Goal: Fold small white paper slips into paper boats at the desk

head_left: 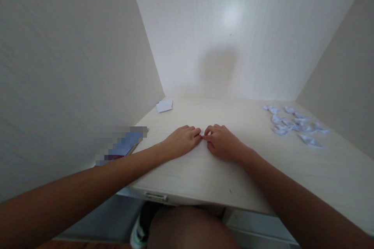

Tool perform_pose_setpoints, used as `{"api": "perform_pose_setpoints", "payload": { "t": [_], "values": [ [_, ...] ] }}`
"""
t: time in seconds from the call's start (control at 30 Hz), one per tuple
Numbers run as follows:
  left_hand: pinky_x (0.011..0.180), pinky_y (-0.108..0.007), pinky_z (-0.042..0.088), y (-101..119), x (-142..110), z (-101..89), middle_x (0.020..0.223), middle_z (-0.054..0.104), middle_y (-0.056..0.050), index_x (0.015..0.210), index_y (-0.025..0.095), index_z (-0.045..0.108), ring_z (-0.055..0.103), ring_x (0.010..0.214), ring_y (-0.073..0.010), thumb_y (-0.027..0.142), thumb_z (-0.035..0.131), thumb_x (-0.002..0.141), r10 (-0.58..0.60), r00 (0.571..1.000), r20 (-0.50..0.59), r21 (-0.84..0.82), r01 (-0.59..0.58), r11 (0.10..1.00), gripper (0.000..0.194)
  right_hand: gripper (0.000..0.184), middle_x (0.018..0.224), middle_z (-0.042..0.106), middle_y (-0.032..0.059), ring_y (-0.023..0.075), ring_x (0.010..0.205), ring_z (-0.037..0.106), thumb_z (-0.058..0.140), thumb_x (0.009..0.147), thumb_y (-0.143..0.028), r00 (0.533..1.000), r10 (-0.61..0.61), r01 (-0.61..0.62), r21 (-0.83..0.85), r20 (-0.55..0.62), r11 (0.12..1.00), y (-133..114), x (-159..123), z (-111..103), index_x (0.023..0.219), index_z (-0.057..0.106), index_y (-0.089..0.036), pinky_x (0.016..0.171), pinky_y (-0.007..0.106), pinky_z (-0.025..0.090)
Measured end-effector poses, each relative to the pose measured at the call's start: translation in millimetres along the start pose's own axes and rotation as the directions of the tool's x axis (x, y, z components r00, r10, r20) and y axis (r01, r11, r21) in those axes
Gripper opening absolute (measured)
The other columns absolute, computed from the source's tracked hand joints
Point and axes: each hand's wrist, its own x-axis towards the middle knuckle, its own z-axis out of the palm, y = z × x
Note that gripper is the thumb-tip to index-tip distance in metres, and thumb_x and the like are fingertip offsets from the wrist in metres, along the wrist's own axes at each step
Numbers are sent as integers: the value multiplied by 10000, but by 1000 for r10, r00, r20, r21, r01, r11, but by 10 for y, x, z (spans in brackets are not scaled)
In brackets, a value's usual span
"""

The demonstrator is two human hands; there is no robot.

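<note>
My left hand (pixel 183 141) and my right hand (pixel 222 142) meet near the middle of the white table. Between their fingertips shows a small bit of white paper (pixel 202 132), mostly hidden by the fingers. My left fingers are closed and press down on it from the left. On the other side, my right thumb and index finger pinch together at its edge. Several small folded white paper pieces (pixel 288 124) lie in a loose heap to the right. A few flat white paper sheets (pixel 164 106) rest at the far left of the table.
Walls enclose the table (pixel 187 179) at the back, left and right. A blurred-out bluish item (pixel 124 144) lies by the left wall, beyond my left forearm. A drawer handle (pixel 156 197) is on the table's front edge, above my leg.
</note>
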Motion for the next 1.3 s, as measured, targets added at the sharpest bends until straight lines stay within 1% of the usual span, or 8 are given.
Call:
{"api": "perform_pose_setpoints", "payload": {
  "t": [0.13,0.23,0.33,0.43,0.6,1.0,1.17,1.3],
  "values": [
    [845,-398,535,62,-68,-138,1006,678,-105,1034,135,710,654,865,-235,248,458,1062,-24,996,89,-77,31,997,277,340,1259,687,122,294,1109,613,504,975,-245,1000,-1,2,-91,6,996,-120,-29,-49,1201,745,-164,935,445,422],
    [964,-434,521,134,-127,-261,1109,662,-154,1205,91,671,649,989,-269,374,454,1055,-32,991,127,-161,52,986,386,344,1180,694,150,312,1056,620,482,1001,-287,1000,-26,24,-188,-5,982,-218,-53,-75,1158,738,-120,902,477,420],
    [1033,-472,488,186,-158,-338,1141,662,-175,1245,84,653,638,1068,-298,483,444,1045,-40,990,134,-212,68,975,492,338,1107,693,153,321,1031,615,471,1014,-292,998,-57,51,-257,-15,965,-278,-66,-88,1090,747,-113,877,493,412],
    [1107,-506,437,204,-180,-356,1225,658,-199,1279,89,648,604,1204,-331,530,425,1041,-70,990,121,-222,96,970,548,328,1074,691,145,319,1028,609,469,1019,-279,996,-82,71,-294,-25,953,-292,-62,-91,1035,756,-124,880,501,401],
    [1214,-551,331,200,-279,-307,1486,545,-234,1432,85,580,423,1470,-387,571,391,1048,-138,984,114,-192,158,969,647,305,1082,701,139,312,1038,607,491,1006,-261,996,-88,83,-314,-1,946,-299,-43,-105,1002,768,-134,914,504,386],
    [1198,-589,360,120,-548,-272,1458,583,-200,1463,164,568,428,1479,-414,560,438,1040,-230,962,145,-189,255,948,594,345,1116,717,172,327,1036,623,459,1007,-230,996,-67,80,-300,53,951,-340,-22,-168,1007,794,-146,915,500,373],
    [1234,-598,310,112,-605,-300,1482,565,-214,1471,130,559,381,1511,-428,550,417,1051,-217,963,160,-162,243,957,610,332,1092,721,172,328,1023,625,475,1000,-232,997,-68,77,-294,40,953,-326,-20,-140,972,792,-139,908,503,366],
    [1254,-598,277,111,-626,-265,1548,531,-194,1498,148,518,326,1553,-406,547,420,1052,-223,963,152,-196,251,948,607,312,1113,721,177,327,1039,620,492,996,-246,997,-68,73,-285,30,956,-308,-28,-134,990,782,-133,901,492,371]
  ]
}}
